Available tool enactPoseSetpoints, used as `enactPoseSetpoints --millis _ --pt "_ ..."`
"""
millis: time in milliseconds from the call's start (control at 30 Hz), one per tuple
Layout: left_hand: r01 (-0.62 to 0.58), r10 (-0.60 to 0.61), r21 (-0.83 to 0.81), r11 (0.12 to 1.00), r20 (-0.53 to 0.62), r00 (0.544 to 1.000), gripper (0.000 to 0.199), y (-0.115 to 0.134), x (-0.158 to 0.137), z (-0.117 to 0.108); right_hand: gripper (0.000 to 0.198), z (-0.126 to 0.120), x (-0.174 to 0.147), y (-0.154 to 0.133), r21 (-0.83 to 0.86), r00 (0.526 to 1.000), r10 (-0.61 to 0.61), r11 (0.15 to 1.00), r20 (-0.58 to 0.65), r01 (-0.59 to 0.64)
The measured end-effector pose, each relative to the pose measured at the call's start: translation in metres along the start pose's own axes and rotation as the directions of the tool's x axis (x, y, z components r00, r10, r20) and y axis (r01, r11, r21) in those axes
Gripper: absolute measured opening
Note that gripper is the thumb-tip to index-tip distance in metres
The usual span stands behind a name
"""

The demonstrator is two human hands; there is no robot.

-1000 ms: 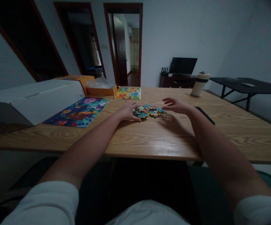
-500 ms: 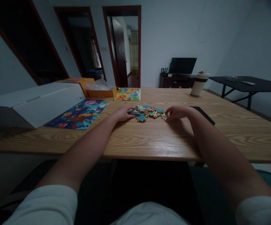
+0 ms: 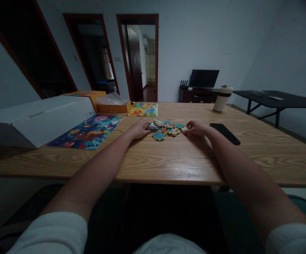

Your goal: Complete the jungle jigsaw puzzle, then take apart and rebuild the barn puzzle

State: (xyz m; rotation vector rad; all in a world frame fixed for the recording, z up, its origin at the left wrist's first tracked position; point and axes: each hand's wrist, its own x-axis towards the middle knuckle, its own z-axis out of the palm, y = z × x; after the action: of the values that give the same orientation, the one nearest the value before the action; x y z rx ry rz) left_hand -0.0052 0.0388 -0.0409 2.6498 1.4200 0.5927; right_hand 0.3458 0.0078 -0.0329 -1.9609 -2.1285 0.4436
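A loose pile of jigsaw puzzle pieces point(image 3: 169, 128), mostly teal, yellow and pink, lies on the wooden table between my hands. At its left end my left hand point(image 3: 138, 129) curls its fingers around several pieces. Opposite it, my right hand point(image 3: 197, 128) has its fingers bent down with a pale piece at the tips, touching the pile's right edge. One teal and yellow piece point(image 3: 158, 136) sticks out toward me at the front. The fingertips of both hands are partly hidden.
To the left are a long white box point(image 3: 54, 118), a dark blue picture sheet point(image 3: 86, 132) and an orange box point(image 3: 114, 106) with clear plastic. A yellow picture sheet point(image 3: 143, 109) lies behind the pile. On the right are a black phone-like slab point(image 3: 225, 134) and a cream tumbler point(image 3: 222, 100).
My right hand has shifted a little left, pressing the right end of the pile inward. The left hand stays about where it was. The view has tilted slightly, showing more of the black slab.
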Motion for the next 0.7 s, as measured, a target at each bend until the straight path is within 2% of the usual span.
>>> enactPoseSetpoints --millis 100,267,400,567,633,700 --pt "0.053 -0.050 -0.055 0.997 0.045 0.998 0.047 -0.001 -0.001 -0.001 0.062 0.000 -0.001 0.001 -0.014 1.000 -0.023 1.000 0.001 0.023" --pt "0.140 -0.124 -0.169 0.976 0.100 0.987 0.051 0.000 -0.003 -0.004 0.067 0.002 -0.004 -0.002 -0.057 0.998 -0.046 0.997 -0.053 0.043" --pt "0.158 -0.125 -0.274 0.949 0.134 0.983 0.054 0.000 -0.004 -0.007 0.065 0.003 -0.005 -0.008 -0.084 0.991 -0.091 0.993 -0.099 0.083" --pt "0.198 -0.150 -0.346 0.917 0.162 0.975 0.066 -0.004 -0.004 -0.005 0.058 0.005 -0.006 -0.016 -0.090 0.979 -0.153 0.986 -0.134 0.142" --pt "0.208 -0.162 -0.354 0.912 0.156 0.974 0.071 -0.004 -0.004 -0.004 0.055 0.005 -0.006 -0.018 -0.104 0.973 -0.170 0.982 -0.154 0.155" --pt "0.165 -0.133 -0.333 0.928 0.117 0.984 0.074 -0.003 -0.004 -0.004 0.055 0.006 -0.006 -0.019 -0.115 0.966 -0.194 0.978 -0.173 0.176"
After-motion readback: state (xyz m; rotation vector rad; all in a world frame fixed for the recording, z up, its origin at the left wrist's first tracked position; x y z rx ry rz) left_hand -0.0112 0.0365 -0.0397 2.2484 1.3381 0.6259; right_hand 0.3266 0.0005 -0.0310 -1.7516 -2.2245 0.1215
